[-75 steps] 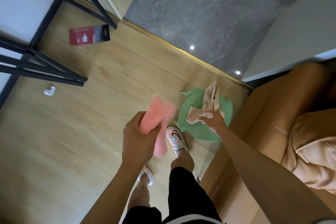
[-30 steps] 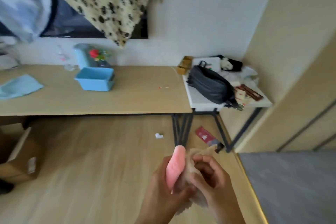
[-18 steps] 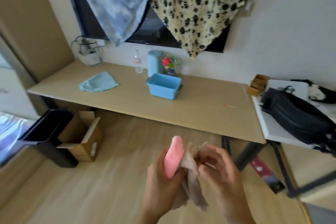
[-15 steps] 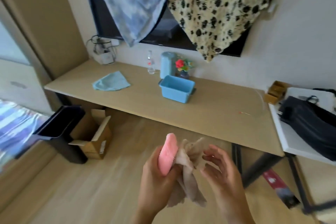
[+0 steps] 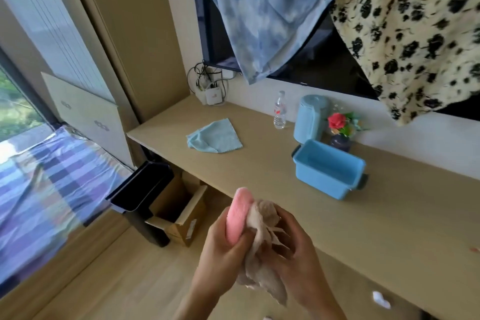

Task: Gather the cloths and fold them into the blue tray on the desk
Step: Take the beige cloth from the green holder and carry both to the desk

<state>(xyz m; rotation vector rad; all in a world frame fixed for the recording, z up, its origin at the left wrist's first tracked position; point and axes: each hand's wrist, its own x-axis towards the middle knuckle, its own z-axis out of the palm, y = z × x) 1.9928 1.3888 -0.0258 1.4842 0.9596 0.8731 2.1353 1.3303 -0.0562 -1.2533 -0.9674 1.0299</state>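
The pink cloth (image 5: 237, 215) and the beige cloth (image 5: 262, 249) are both held up in front of the person, over the floor just short of the near edge of the surface (image 5: 259, 166). The left hand (image 5: 223, 254) has its grip round the pink cloth, which is bunched into a rounded wad sticking up above the fingers, with the thumb pressed across its lower part. The right hand (image 5: 298, 257) has its grip on the beige cloth, fingers curled into the crumpled fabric. The loose end of that cloth hangs down between the two wrists. The two cloths touch each other, pink on the left and beige on the right.

The blue tray (image 5: 322, 186) stands on the surface beyond the hands and a little to the right, with nothing visible inside it. A third cloth, light blue (image 5: 215, 136), lies flat on the surface well to the left of the tray.

Behind the tray, along the wall, stand a pale blue canister (image 5: 310, 118), a clear bottle (image 5: 280, 110) to its left and a red flower (image 5: 337, 121) in a dark vase to its right. Blue mottled fabric (image 5: 265, 8) and cream spotted fabric (image 5: 415, 28) hang over a dark screen (image 5: 319, 60) above. Under the left end of the surface are a black bin (image 5: 141, 189) and an open cardboard box (image 5: 181, 215), touching. A bed with a striped cover (image 5: 39, 189) lies at the far left.
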